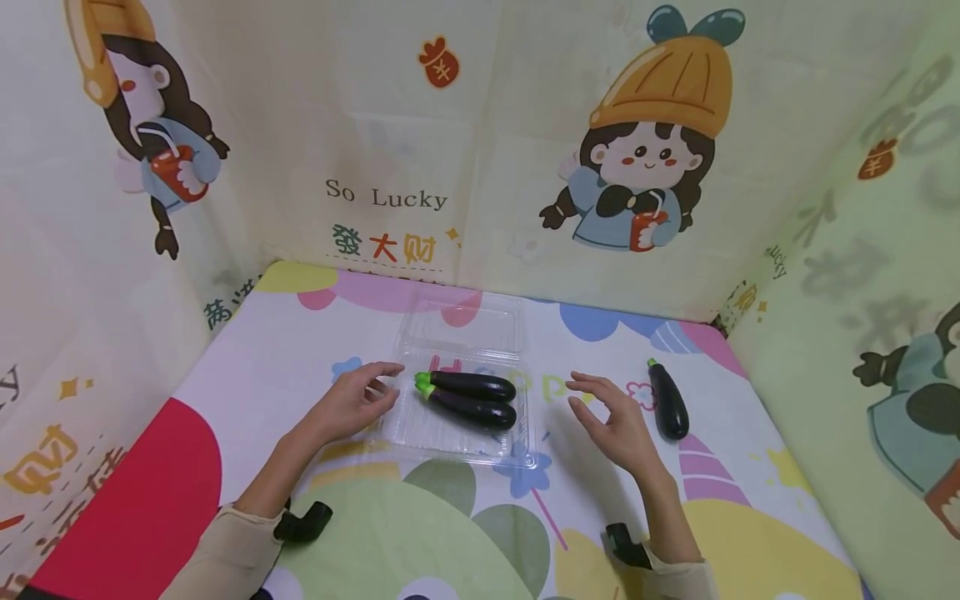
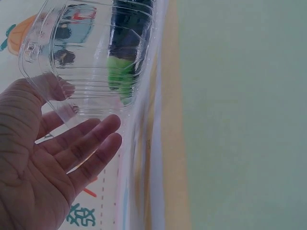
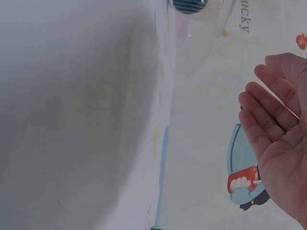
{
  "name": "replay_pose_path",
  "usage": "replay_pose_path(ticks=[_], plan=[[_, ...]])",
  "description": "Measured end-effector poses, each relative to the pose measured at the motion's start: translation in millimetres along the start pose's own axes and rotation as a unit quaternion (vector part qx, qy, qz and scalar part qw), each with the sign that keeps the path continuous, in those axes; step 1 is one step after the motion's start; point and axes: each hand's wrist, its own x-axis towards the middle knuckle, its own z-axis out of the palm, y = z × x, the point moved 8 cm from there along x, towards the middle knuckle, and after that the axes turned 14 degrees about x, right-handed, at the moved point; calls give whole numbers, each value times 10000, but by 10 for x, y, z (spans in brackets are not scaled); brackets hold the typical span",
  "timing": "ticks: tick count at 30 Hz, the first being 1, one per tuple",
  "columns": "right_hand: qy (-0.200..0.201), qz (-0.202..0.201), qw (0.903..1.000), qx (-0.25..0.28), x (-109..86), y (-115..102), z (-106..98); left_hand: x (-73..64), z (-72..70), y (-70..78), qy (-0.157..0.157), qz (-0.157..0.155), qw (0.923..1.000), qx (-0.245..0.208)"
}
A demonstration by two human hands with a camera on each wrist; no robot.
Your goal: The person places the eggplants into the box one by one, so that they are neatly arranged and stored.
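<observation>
Clear plastic forms the unfolded container [image 1: 442, 440], lid [image 1: 461, 325] toward twelve o'clock; thin-walled, it is probably light, springy and easily creased, best taken by the rim. At its nine o'clock, the left hand [image 1: 360, 402] has relaxed fingers gripping nothing; whether it touches the plastic I cannot tell. At three o'clock, the right hand [image 1: 611, 421] hovers empty, fingers loosely bent. Two glossy eggplants [image 1: 474, 387] lie side by side inside the container; a lone eggplant [image 1: 670, 404] lies beyond the right hand. Firm, slippery and bruise-prone, they likely suit a hold round the middle, not the green caps [image 1: 424, 382].
</observation>
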Motion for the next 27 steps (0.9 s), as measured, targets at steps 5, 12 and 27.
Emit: replay_pose_path(ticks=[5, 12, 27], plan=[[66, 1, 10000, 13, -5, 30, -65, -1, -4, 3, 2, -24, 10000, 13], [318, -191, 9993, 0, -22, 82, -200, 4, -6, 1, 1, 6, 10000, 30], [654, 186, 9974, -258, -88, 200, -416, 1, -5, 3, 12, 18, 10000, 11]])
